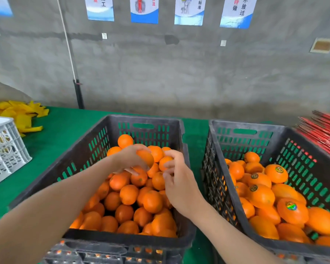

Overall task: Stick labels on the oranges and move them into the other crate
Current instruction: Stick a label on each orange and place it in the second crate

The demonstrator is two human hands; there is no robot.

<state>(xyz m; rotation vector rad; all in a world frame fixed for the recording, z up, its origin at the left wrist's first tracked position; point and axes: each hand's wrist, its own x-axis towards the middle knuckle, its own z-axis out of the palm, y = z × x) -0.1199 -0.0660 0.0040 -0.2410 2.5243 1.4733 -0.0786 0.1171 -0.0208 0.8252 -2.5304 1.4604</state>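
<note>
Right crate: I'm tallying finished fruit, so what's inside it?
The right crate holds a pile of oranges; several on top show round labels. Lower layers and the crate's floor are covered by the fruit above, so they cannot be seen.

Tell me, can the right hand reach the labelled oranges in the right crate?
Probably yes: the right hand is beside the right crate, whose labelled oranges lie uncovered on top.

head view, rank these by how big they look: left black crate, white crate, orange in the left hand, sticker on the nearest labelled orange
1. left black crate
2. white crate, though the frame edge cuts it off
3. orange in the left hand
4. sticker
</note>
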